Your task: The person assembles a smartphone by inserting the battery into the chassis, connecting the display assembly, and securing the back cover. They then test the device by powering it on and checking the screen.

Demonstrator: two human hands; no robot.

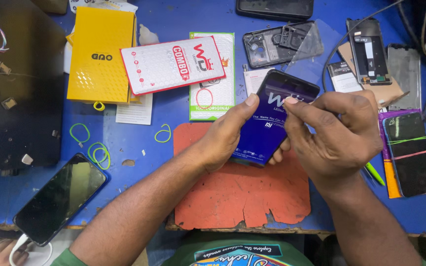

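Both hands hold a dark smartphone with a blue printed film on its screen [272, 118] above a worn red rubber mat [242, 192] that lies on the blue desk [139, 138]. The left hand [225, 135] is clamped on the phone's left edge, its thumb pressed near the upper left corner of the screen. The right hand [336, 133] cups the phone from the right, its fingers wrapped underneath and its thumb and forefinger pinched together at the top of the film. The phone is tilted, its top end pointing away and to the right.

Behind the phone lie a green and white flat package [213, 93] and, partly across it, a white and red padded envelope [171, 64], which also overlaps a yellow cardboard box [99, 54]. Thin green rubber bands [97, 150] are scattered on the desk to the left. A black smartphone with a cable plugged in [60, 197] rests at the desk's front left corner. To the right lie an opened phone back shell [272, 47], a bare phone frame [368, 51] and a dark phone bound with coloured bands [410, 152].
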